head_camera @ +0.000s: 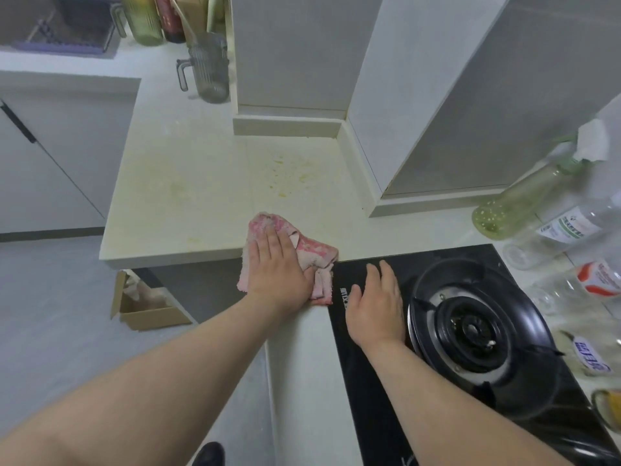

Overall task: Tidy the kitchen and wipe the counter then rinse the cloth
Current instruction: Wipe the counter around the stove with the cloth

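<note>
Head view: the broad cream stone bench [201, 169] is smooth and matt; beside it, the glossy black glass hob [369, 375] is hard and slick. On the bench's near edge, partly overhanging, lies the crumpled pink-and-white terry cloth [316, 252], pressed under the spread left hand [279, 269]; the right hand [373, 304] rests flat, fingers loose, on the hob. Dried yellow stains [285, 176] fleck the far corner: firm overlapping strokes toward them, refolding the nubbly cloth, should serve best.
</note>
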Action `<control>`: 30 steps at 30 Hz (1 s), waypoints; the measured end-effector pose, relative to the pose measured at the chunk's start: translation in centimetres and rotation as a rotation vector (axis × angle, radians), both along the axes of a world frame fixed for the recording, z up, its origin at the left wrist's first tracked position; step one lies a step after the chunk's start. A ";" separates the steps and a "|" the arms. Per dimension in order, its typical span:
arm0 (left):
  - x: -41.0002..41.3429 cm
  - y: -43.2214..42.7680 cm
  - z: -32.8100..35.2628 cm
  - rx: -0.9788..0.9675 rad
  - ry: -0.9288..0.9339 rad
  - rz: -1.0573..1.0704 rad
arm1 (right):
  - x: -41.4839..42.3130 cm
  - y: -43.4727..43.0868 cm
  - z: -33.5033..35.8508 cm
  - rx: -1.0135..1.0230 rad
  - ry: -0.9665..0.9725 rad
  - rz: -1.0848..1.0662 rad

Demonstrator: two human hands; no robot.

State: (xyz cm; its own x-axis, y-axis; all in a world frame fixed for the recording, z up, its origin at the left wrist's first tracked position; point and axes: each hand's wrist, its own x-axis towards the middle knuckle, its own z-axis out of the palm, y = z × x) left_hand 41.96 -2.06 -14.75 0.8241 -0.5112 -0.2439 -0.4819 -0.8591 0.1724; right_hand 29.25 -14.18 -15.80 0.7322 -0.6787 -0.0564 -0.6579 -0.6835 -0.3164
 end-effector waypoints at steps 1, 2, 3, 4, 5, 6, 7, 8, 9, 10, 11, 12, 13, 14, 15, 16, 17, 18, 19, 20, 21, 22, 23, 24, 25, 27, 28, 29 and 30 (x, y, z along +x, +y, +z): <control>-0.1 0.2 -0.1 -0.003 -0.003 -0.020 | -0.1 0.1 0.0 0.001 0.001 -0.011; -0.4 0.5 -0.4 -0.014 -0.003 -0.045 | -0.1 0.2 0.0 0.000 0.005 -0.011; -0.6 1.0 -0.7 -0.042 -0.008 -0.077 | -0.1 0.1 0.0 -0.001 0.009 -0.003; -1.0 1.6 -1.1 -0.081 -0.033 -0.121 | 0.0 0.0 0.1 0.000 0.013 0.001; -1.7 2.3 -1.3 -0.106 -0.070 -0.168 | 0.1 -0.1 0.1 0.003 0.021 0.001; -2.4 3.0 -1.6 -0.120 -0.100 -0.205 | 0.1 -0.1 0.1 0.006 0.030 0.001; -3.1 3.6 -1.8 -0.131 -0.099 -0.231 | 0.0 -0.1 0.1 0.011 0.034 0.001; -3.5 3.8 -1.7 -0.132 -0.087 -0.257 | 0.0 -0.2 0.1 0.017 0.031 0.001; -3.7 3.7 -1.6 -0.118 -0.061 -0.275 | 0.1 -0.2 0.2 0.023 0.027 0.000; -3.5 3.6 -1.6 -0.106 -0.052 -0.286 | 0.2 -0.3 0.2 0.027 0.024 -0.004; -3.1 3.2 -1.6 -0.093 -0.045 -0.290 | 0.2 -0.4 0.2 0.028 0.022 -0.008; -2.4 2.8 -1.7 -0.086 -0.045 -0.298 | 0.2 -0.4 0.1 0.029 0.021 -0.011; -1.7 2.3 -1.5 -0.080 -0.039 -0.296 | 0.2 -0.4 0.1 0.029 0.022 -0.011; -0.8 1.6 -1.3 -0.089 -0.039 -0.288 | 0.2 -0.4 0.0 0.028 0.023 -0.012; 0.0 1.0 -1.0 -0.102 -0.027 -0.271 | 0.2 -0.5 0.0 0.026 0.021 -0.011; 0.9 0.4 -0.7 -0.112 -0.036 -0.265 | 0.2 -0.5 -0.1 0.024 0.018 -0.011; 1.7 0.0 -0.6 -0.101 -0.042 -0.278 | 0.2 -0.5 -0.2 0.022 0.016 -0.011; 2.4 -0.4 -0.6 -0.088 -0.016 -0.282 | 0.2 -0.6 -0.3 0.020 0.014 -0.014; 2.9 -0.8 -0.6 -0.089 0.009 -0.274 | 0.2 -0.5 -0.3 0.019 0.013 -0.017; 3.2 -1.2 -0.5 -0.095 0.005 -0.263 | 0.2 -0.5 -0.2 0.021 0.011 -0.018; 3.3 -1.7 -0.4 -0.103 0.003 -0.250 | 0.2 -0.5 -0.1 0.027 0.005 -0.023; 3.3 -2.3 -0.2 -0.106 0.014 -0.245 | 0.3 -0.4 0.1 0.041 0.001 -0.032; 3.3 -3.1 0.2 -0.112 0.033 -0.249 | 0.3 -0.4 0.3 0.061 0.000 -0.043; 3.2 -4.1 0.4 -0.119 0.047 -0.259 | 0.3 -0.4 0.4 0.082 -0.001 -0.051; 3.2 -5.2 0.6 -0.125 0.054 -0.272 | 0.3 -0.4 0.6 0.097 -0.006 -0.057; 3.3 -6.9 0.8 -0.140 0.061 -0.303 | 0.4 -0.4 0.8 0.110 -0.013 -0.064; 3.3 -7.3 0.7 -0.149 0.070 -0.317 | 0.4 -0.4 0.8 0.117 -0.012 -0.068; 3.3 -7.3 0.7 -0.159 0.073 -0.339 | 0.4 -0.3 0.9 0.126 -0.009 -0.071; 3.3 -7.0 0.6 -0.171 0.080 -0.364 | 0.4 -0.3 0.9 0.134 -0.008 -0.076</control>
